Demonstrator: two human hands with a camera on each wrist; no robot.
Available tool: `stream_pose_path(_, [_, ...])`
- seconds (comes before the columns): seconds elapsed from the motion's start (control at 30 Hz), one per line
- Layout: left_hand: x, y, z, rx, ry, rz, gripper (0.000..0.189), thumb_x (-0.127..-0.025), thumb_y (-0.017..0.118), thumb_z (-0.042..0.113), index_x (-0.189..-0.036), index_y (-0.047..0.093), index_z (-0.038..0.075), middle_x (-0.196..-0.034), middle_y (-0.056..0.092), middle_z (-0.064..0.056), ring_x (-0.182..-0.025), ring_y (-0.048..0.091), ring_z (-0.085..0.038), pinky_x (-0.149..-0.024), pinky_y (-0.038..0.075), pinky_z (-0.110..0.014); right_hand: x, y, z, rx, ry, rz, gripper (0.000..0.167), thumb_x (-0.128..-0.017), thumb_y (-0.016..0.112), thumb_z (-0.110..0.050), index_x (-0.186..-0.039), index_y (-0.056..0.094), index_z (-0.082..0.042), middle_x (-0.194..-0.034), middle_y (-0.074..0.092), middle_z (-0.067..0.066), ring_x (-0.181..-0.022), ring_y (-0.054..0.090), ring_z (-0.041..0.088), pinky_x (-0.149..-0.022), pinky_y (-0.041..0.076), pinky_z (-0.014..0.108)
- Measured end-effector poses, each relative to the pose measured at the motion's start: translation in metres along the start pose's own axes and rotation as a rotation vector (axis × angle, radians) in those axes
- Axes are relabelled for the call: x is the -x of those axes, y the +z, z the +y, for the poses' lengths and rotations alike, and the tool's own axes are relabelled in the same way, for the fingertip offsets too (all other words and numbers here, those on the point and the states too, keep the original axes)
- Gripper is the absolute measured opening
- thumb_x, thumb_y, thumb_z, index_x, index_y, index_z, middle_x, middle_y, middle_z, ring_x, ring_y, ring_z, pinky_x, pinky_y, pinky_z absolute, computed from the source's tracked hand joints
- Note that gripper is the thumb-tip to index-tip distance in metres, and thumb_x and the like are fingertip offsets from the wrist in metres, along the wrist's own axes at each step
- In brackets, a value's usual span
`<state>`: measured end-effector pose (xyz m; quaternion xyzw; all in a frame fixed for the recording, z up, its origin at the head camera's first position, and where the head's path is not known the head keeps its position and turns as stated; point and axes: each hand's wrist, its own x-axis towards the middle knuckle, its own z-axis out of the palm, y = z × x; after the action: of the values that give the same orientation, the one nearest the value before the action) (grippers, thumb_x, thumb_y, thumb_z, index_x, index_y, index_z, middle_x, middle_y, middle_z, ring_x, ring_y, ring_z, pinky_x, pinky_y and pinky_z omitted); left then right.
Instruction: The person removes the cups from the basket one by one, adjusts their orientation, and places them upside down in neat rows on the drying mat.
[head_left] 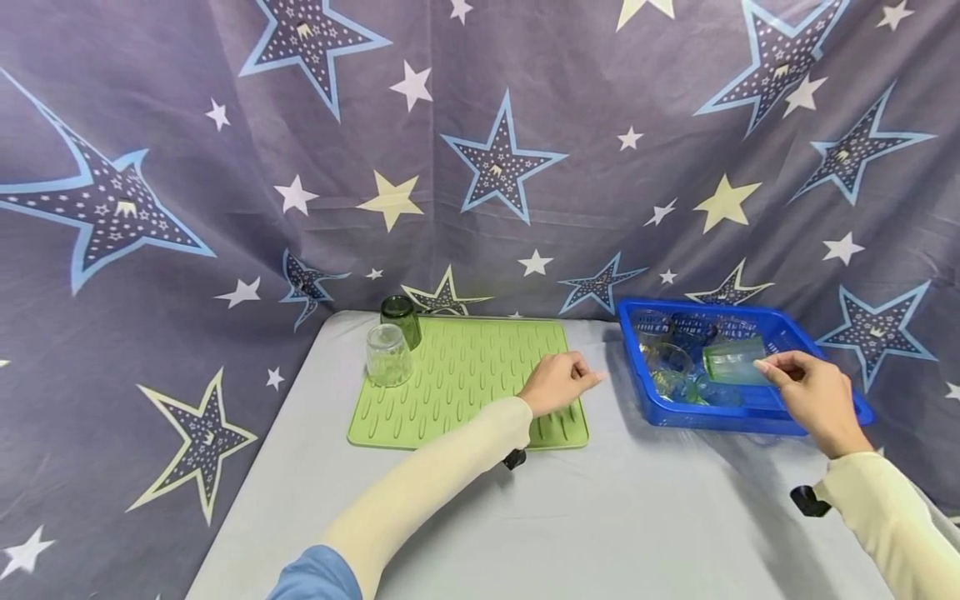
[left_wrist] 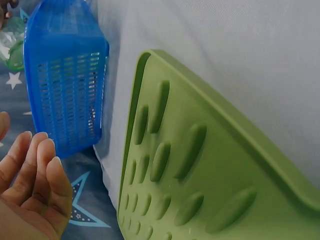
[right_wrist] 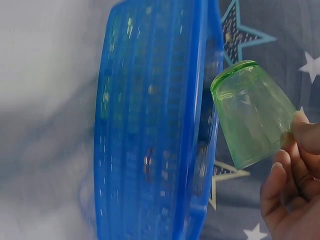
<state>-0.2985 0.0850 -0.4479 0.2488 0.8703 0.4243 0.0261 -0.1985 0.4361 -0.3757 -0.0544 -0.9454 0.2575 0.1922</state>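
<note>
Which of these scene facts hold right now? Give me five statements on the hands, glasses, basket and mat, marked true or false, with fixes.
1. The right hand pinches a light green glass. True.
2. The left hand grips a glass too. False: it holds nothing.
3. A clear glass and a dark green glass stand at the left side of the green mat. True.
4. In the head view, the blue basket sits left of the green mat. False: it sits to the right of it.
5. More glasses are inside the blue basket. True.
</note>
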Motion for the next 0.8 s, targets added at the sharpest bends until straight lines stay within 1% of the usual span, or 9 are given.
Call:
stream_pose_path(0.07, [0.000, -0.002, 0.001, 0.017, 0.013, -0.010, 0.027, -0.099, 0.067, 0.048, -0.092, 0.067, 0.022, -0.081, 0.066, 0.010, -0.072, 0.062, -0.007, -0.070, 0.051, -0.024, 0.003, 0.002, -0.007, -0.049, 0.028, -0.031, 0.043, -0.106, 0.058, -0.041, -0.112, 0.070, -0.001, -0.095, 0.068, 0.015, -0.071, 0.054, 0.016, -0.056, 0.043, 0.025])
stream_pose_path(0.1, [0.000, -0.002, 0.001, 0.025, 0.021, -0.012, 0.027, -0.099, 0.068, 0.048, -0.093, 0.067, 0.022, -0.082, 0.066, 0.010, -0.074, 0.062, -0.007, -0.071, 0.051, -0.024, 0.004, 0.003, -0.010, -0.073, 0.036, -0.044, 0.044, -0.106, 0.057, -0.042, -0.114, 0.070, 0.000, -0.096, 0.067, 0.014, -0.070, 0.054, 0.016, -0.055, 0.044, 0.026])
stream_pose_path(0.23, [-0.001, -0.002, 0.003, 0.062, 0.053, -0.027, 0.030, -0.097, 0.070, 0.051, -0.097, 0.066, 0.021, -0.087, 0.065, 0.010, -0.080, 0.061, -0.007, -0.074, 0.051, -0.024, 0.007, 0.006, -0.020, -0.222, 0.052, -0.093, 0.045, -0.105, 0.059, -0.041, -0.117, 0.067, 0.001, -0.095, 0.066, 0.007, -0.071, 0.055, 0.013, -0.056, 0.050, 0.028])
stream_pose_path(0.37, [-0.003, 0.000, 0.004, 0.105, 0.072, -0.051, 0.037, -0.093, 0.073, 0.054, -0.103, 0.064, 0.019, -0.092, 0.065, 0.009, -0.084, 0.061, -0.008, -0.077, 0.052, -0.024, 0.010, 0.011, -0.029, -0.349, 0.059, -0.141, 0.047, -0.104, 0.062, -0.040, -0.118, 0.065, 0.004, -0.095, 0.065, 0.000, -0.075, 0.054, 0.011, -0.059, 0.052, 0.028])
stream_pose_path(0.5, [-0.005, 0.003, 0.007, 0.128, 0.088, -0.070, 0.043, -0.091, 0.074, 0.056, -0.111, 0.063, 0.019, -0.098, 0.065, 0.008, -0.087, 0.062, -0.007, -0.079, 0.053, -0.024, 0.013, 0.018, -0.036, -0.425, 0.063, -0.189, 0.047, -0.104, 0.063, -0.037, -0.119, 0.063, 0.007, -0.097, 0.066, -0.003, -0.081, 0.056, 0.009, -0.061, 0.052, 0.026])
stream_pose_path(0.67, [-0.004, 0.005, 0.016, 0.172, 0.093, -0.092, 0.055, -0.089, 0.076, 0.057, -0.126, 0.061, 0.019, -0.110, 0.068, -0.001, -0.091, 0.063, -0.006, -0.081, 0.054, -0.026, 0.018, 0.025, -0.045, -0.499, 0.058, -0.247, 0.045, -0.104, 0.063, -0.034, -0.120, 0.064, 0.008, -0.097, 0.067, -0.007, -0.086, 0.058, 0.009, -0.065, 0.054, 0.028])
stream_pose_path(0.73, [-0.004, 0.006, 0.019, 0.180, 0.095, -0.098, 0.062, -0.087, 0.077, 0.058, -0.133, 0.059, 0.020, -0.112, 0.068, -0.001, -0.091, 0.063, -0.007, -0.081, 0.054, -0.026, 0.020, 0.028, -0.049, -0.529, 0.052, -0.263, 0.043, -0.104, 0.064, -0.033, -0.119, 0.064, 0.007, -0.097, 0.068, -0.006, -0.086, 0.059, 0.009, -0.066, 0.055, 0.029])
stream_pose_path(0.8, [-0.004, 0.007, 0.022, 0.187, 0.099, -0.105, 0.067, -0.087, 0.078, 0.057, -0.139, 0.056, 0.021, -0.112, 0.067, 0.002, -0.092, 0.063, -0.007, -0.080, 0.054, -0.026, 0.021, 0.030, -0.054, -0.561, 0.046, -0.274, 0.042, -0.104, 0.065, -0.032, -0.119, 0.064, 0.007, -0.096, 0.068, -0.005, -0.085, 0.058, 0.010, -0.066, 0.054, 0.030])
